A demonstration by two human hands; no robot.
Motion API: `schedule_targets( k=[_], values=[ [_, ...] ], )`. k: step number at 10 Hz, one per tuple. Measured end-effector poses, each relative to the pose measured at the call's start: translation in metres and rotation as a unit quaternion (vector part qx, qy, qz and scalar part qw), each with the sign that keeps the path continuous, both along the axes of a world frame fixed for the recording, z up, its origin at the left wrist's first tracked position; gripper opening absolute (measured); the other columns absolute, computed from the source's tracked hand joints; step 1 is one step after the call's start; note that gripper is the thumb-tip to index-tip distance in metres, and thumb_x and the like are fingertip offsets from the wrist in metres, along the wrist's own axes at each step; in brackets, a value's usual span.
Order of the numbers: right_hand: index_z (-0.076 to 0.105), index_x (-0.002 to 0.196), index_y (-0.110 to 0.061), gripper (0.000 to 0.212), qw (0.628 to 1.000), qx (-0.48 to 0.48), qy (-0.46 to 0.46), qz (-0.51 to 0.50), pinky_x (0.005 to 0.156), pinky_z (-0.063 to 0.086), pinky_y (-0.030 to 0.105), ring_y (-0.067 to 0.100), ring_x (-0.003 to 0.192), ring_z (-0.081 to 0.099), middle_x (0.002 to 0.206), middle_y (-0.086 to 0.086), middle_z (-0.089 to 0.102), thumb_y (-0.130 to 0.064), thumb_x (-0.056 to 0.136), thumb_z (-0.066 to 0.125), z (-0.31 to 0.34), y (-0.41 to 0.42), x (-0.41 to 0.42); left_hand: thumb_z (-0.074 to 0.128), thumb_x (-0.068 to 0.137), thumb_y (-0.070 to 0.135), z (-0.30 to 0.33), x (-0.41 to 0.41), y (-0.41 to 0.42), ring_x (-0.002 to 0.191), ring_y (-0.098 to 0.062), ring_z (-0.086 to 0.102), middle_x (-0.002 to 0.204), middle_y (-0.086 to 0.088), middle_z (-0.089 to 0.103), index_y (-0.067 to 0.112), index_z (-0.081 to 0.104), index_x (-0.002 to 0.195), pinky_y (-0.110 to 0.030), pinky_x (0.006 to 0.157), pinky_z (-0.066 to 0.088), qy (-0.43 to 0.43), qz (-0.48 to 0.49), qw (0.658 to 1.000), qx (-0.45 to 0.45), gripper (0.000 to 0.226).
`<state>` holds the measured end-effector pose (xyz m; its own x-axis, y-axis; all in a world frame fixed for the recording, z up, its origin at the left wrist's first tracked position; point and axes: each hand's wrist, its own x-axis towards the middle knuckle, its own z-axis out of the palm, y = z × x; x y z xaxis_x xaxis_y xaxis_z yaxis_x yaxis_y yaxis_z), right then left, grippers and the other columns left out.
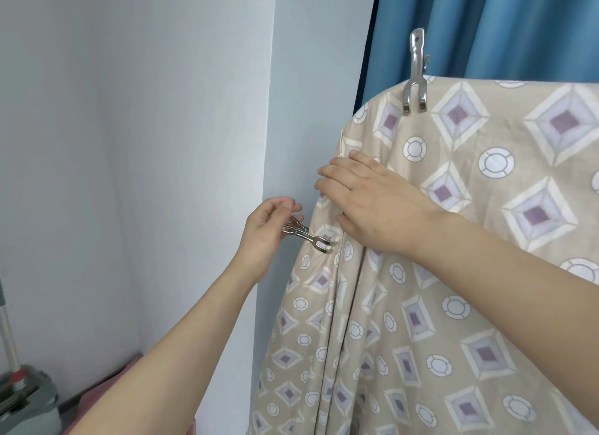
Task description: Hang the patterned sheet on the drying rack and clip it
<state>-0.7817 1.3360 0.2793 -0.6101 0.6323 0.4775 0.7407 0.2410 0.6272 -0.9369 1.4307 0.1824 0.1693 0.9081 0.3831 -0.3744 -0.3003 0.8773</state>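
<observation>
Patterned sheet: soft beige cloth printed with white-framed diamonds with mauve centres and small white rings; it fills the right and lower middle of the frame, draped over a top edge at upper right and falling in long vertical folds toward the bottom.
Drying rack: hidden under the cloth; only the rounded shoulder the sheet makes at upper right hints at its shape.
Upper clip: shiny metal, forked prongs, standing upright at the top edge of the sheet in the upper right, prongs biting down over the cloth.
Lower clip: same bright metal, lying nearly level at mid-frame, forked prongs reaching onto the sheet's left edge.
Left hand: middle of the frame, just left of the sheet; thumb and fingers pinch the handle end of the lower clip.
Right hand: right of centre, fingers straight and spread, lying flat on the cloth just above the lower clip, palm down.
Wall: smooth pale grey-blue, filling the left half, with a vertical corner beside the sheet.
Curtain: blue fabric in vertical pleats, upper right, behind the sheet.
Lower left corner: a grey-green base with a pale upright pole; its nature is unclear.
</observation>
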Motion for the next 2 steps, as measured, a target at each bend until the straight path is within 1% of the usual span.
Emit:
schedule_targets(
  k=[1, 2],
  values=[
    [0.06, 0.119, -0.004, 0.048, 1.0, -0.009, 0.018, 0.005, 0.112, 0.032, 0.048, 0.033, 0.122, 0.053, 0.125, 0.014, 0.06, -0.013, 0.073, 0.065, 0.002, -0.004, 0.005, 0.053, 0.1, 0.014, 0.002, -0.001, 0.003, 0.102, -0.021, 0.065, 0.11, -0.009, 0.068, 0.005, 0.062, 0.109, -0.031, 0.09, 0.051, 0.02, 0.028, 0.999, 0.029, 0.016],
    [0.054, 0.128, -0.008, 0.048, 0.991, -0.028, 0.125, 0.042, 0.114, 0.027, 0.038, 0.028, 0.125, 0.05, 0.132, 0.009, 0.055, -0.011, 0.08, 0.063, 0.009, -0.023, 0.011, 0.06, 0.094, 0.017, 0.018, -0.015, 0.005, 0.101, -0.017, 0.061, 0.105, -0.002, 0.068, 0.014, 0.064, 0.102, -0.038, 0.098, 0.045, -0.009, 0.107, 0.989, 0.102, 0.009]
  ],
)
